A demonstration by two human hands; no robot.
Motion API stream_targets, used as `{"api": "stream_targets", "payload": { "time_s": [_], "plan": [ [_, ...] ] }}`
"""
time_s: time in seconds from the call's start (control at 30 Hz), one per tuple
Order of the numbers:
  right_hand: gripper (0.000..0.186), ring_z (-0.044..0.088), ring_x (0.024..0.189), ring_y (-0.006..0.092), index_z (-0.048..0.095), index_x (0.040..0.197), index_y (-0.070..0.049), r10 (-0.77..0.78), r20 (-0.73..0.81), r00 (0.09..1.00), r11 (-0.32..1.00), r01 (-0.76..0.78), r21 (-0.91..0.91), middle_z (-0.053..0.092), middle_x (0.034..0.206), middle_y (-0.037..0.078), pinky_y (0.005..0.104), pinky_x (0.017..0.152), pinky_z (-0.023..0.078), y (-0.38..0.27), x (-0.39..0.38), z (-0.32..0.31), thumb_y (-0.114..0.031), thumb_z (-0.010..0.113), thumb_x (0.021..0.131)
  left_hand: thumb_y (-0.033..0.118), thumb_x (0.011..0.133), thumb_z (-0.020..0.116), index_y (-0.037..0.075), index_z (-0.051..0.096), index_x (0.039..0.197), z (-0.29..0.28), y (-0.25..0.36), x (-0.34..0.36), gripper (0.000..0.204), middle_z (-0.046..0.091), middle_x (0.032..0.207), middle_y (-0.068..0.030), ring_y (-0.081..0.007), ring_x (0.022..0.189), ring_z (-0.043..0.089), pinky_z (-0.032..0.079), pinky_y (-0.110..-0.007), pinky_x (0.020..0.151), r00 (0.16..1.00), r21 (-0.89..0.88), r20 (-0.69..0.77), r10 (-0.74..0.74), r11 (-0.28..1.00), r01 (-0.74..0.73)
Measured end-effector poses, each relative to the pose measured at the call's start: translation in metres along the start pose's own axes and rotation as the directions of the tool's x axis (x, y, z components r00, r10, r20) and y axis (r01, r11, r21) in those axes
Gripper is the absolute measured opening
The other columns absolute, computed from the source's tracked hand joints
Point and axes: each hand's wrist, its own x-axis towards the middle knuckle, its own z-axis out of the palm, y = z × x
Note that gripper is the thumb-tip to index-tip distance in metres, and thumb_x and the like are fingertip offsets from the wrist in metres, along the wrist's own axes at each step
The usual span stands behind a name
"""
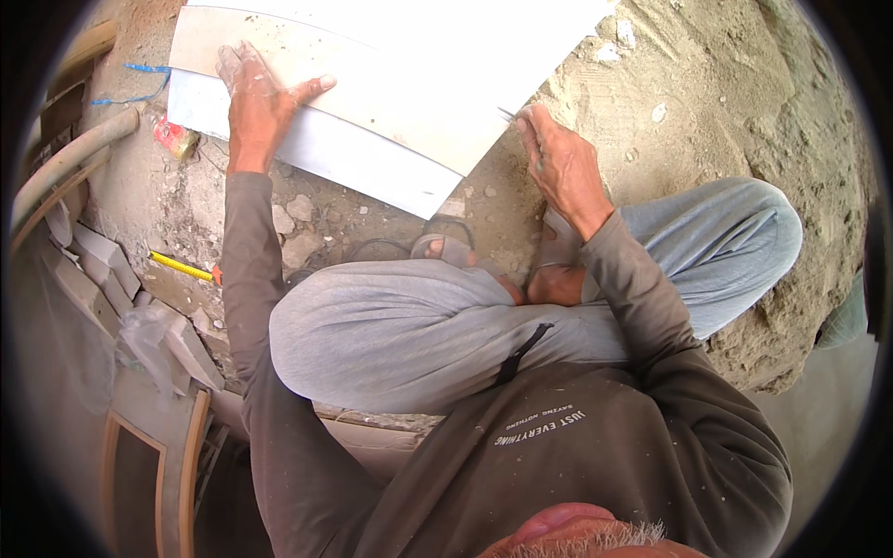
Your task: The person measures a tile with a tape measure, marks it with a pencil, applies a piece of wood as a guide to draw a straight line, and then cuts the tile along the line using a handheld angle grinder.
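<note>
A large flat beige panel [372,116], tile-like, lies at the far side over a white sheet or panel [372,172] whose near edge sticks out. My left hand [259,102] rests on the beige panel near its left end, fingers stretched and thumb apart. At the panel's right edge is my right hand [561,166], fingers drawn together. A thin dark tip shows between those fingertips and the edge; what it belongs to is hidden. Bright glare washes out the panel's far part.
Sandy rubble [688,112] lies to the right. At left are a yellow tape-measure-like strip [181,267], a crumpled red item [175,138], a blue strap [144,84], a curved pole [79,158] and stacked pale blocks [102,265]. My folded legs [400,325] are close to the panel.
</note>
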Motion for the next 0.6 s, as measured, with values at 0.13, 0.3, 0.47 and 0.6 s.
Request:
{"api": "stream_targets", "payload": {
  "time_s": [0.13,0.3,0.47,0.6],
  "plan": [
    [0.015,0.070,0.073,0.0222,0.054,0.098,-0.002,0.195,0.108,0.975,0.816,-0.222,0.533,0.065,0.082,0.014,0.0363,0.061,0.054,0.005,-0.001,0.016,-0.015,0.052,0.107,0.072,0.067,0.083,-0.022,0.028,0.148,0.000,0.003,0.001,0.136,0.029,0.149,-0.0498,-0.0545,0.148,0.025,0.023,-0.051,0.124,1.000,0.007,0.009,-0.009,1.000,0.009],
    [0.019,0.069,0.082,0.0161,0.058,0.102,0.001,0.358,0.297,0.885,0.494,-0.450,0.744,0.066,0.093,0.010,0.0295,0.072,0.059,0.005,0.002,0.020,-0.016,0.050,0.108,0.070,0.067,0.084,-0.024,0.029,0.146,0.006,-0.006,0.002,0.134,0.029,0.147,-0.0517,-0.0551,0.148,0.025,0.022,-0.052,0.124,1.000,-0.013,-0.008,0.011,1.000,-0.011],
    [0.018,0.069,0.082,0.0152,0.058,0.101,0.000,0.419,0.382,0.824,0.286,-0.519,0.805,0.066,0.093,0.010,0.0283,0.076,0.060,0.005,0.002,0.019,-0.016,0.052,0.107,0.069,0.065,0.086,-0.025,0.030,0.145,0.003,-0.001,0.003,0.135,0.032,0.144,-0.0525,-0.0552,0.147,0.027,0.025,-0.052,0.123,1.000,-0.096,0.020,-0.013,0.995,0.014],
    [0.017,0.068,0.082,0.0146,0.057,0.102,0.000,0.415,0.387,0.823,0.270,-0.518,0.812,0.065,0.092,0.009,0.0282,0.076,0.060,0.006,0.001,0.021,-0.016,0.052,0.107,0.068,0.066,0.086,-0.026,0.030,0.144,0.005,-0.001,0.002,0.135,0.038,0.141,-0.0517,-0.0552,0.142,0.036,0.032,-0.052,0.119,0.996,0.089,-0.060,0.061,0.994,-0.056]
  ]
}}
